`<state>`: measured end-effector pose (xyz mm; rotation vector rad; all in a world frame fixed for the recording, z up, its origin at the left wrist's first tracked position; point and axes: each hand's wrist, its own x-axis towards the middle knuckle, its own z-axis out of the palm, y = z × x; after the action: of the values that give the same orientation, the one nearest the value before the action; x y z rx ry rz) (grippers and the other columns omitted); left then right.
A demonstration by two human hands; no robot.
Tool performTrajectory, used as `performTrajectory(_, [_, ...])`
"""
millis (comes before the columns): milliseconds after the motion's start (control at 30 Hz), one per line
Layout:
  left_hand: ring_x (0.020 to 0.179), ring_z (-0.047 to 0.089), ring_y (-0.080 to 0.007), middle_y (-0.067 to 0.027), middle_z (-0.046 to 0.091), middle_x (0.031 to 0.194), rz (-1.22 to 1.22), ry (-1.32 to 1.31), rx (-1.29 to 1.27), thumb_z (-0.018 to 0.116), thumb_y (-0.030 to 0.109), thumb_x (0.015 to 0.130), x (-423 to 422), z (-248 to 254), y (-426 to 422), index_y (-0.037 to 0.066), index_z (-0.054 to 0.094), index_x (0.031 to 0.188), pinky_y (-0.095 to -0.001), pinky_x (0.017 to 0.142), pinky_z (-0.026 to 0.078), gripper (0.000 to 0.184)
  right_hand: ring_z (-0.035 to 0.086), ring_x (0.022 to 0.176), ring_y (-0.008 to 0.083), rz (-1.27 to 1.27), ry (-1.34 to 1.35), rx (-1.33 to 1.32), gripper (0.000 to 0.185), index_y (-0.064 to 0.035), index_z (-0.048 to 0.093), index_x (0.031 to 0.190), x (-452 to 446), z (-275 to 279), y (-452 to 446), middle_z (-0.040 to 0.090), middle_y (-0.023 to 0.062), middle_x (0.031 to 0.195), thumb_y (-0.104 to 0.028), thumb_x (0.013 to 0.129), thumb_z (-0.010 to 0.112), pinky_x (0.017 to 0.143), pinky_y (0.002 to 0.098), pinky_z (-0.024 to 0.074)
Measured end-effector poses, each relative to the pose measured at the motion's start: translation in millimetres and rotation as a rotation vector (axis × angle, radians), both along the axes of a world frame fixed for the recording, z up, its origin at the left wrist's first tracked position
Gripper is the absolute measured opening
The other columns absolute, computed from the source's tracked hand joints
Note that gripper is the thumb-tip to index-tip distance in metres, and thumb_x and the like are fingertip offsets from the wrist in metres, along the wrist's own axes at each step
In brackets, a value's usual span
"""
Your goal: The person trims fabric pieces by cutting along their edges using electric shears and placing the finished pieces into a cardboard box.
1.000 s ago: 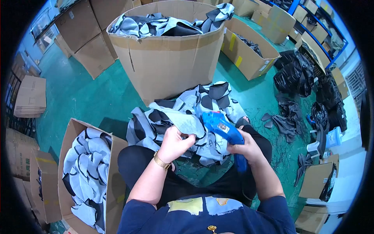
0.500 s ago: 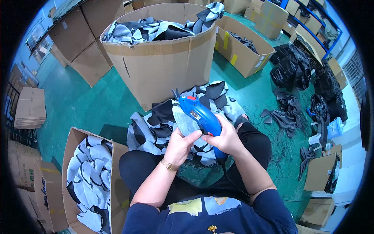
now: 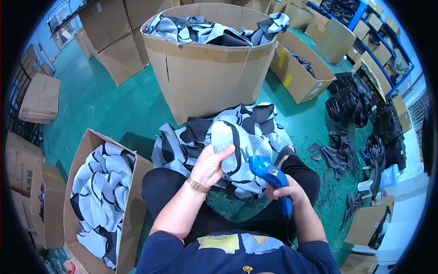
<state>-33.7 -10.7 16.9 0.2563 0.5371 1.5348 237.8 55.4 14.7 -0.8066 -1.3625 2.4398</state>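
Note:
My left hand is closed on a light grey fabric piece with a black edge, thumb on top. Wrapped around the handle of blue electric scissors is my right hand, to the right of the fabric piece and apart from it. A cord runs down from the tool's handle. In front of my crossed legs lies a heap of grey and black fabric pieces on the floor. The left hand hides the lower part of the held piece.
A large carton full of fabric stands ahead. At my left is an open carton of grey pieces. Dark scraps and black bags lie on the green floor at right, near a long carton.
The blue electric scissors have moved down and right, away from the fabric piece. My left hand now holds the piece upright by itself. The view has shifted slightly.

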Motion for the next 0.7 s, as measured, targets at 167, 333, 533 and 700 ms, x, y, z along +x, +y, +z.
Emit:
performTrajectory(167, [0.093, 0.064, -0.0159, -0.0045, 0.067, 0.103, -0.015, 0.014, 0.022, 0.065, 0.005, 0.087, 2, -5, 1, 0.004, 0.061, 0.109, -0.0321, 0.083, 0.052, 0.023, 0.053, 0.060, 0.0152, 0.024, -0.033, 0.002, 0.049, 0.0035, 0.058, 0.102, 5, -4, -5, 0.057, 0.0061, 0.067, -0.017, 0.061, 0.076, 0.060, 0.0278, 0.0398])
performTrajectory(333, [0.092, 0.065, -0.0157, -0.0044, 0.067, 0.102, -0.020, 0.043, 0.007, 0.065, 0.005, 0.086, 4, -5, -1, 0.004, 0.062, 0.109, -0.0323, 0.083, 0.052, 0.023, 0.053, 0.060, 0.0155, 0.012, 0.006, -0.022, 0.048, 0.0026, 0.059, 0.103, 1, -4, -6, 0.057, 0.0059, 0.066, -0.017, 0.062, 0.076, 0.059, 0.0277, 0.0394])
performTrajectory(533, [0.094, 0.064, -0.0150, -0.0044, 0.066, 0.103, -0.031, 0.032, 0.005, 0.066, 0.004, 0.086, 9, -5, -1, 0.005, 0.061, 0.110, -0.0320, 0.083, 0.052, 0.025, 0.050, 0.058, 0.0176, -0.021, 0.073, -0.142, 0.046, 0.0018, 0.057, 0.104, -7, -7, -11, 0.054, 0.0068, 0.063, -0.014, 0.063, 0.073, 0.061, 0.0325, 0.0391])
performTrajectory(700, [0.095, 0.063, -0.0149, -0.0039, 0.065, 0.104, -0.032, 0.036, 0.014, 0.066, 0.004, 0.085, 11, -6, -3, 0.006, 0.060, 0.111, -0.0320, 0.083, 0.052, 0.027, 0.046, 0.055, 0.0171, -0.060, 0.133, -0.218, 0.046, 0.0011, 0.055, 0.104, -17, -10, -15, 0.050, 0.0061, 0.062, -0.014, 0.064, 0.071, 0.060, 0.0343, 0.0370])
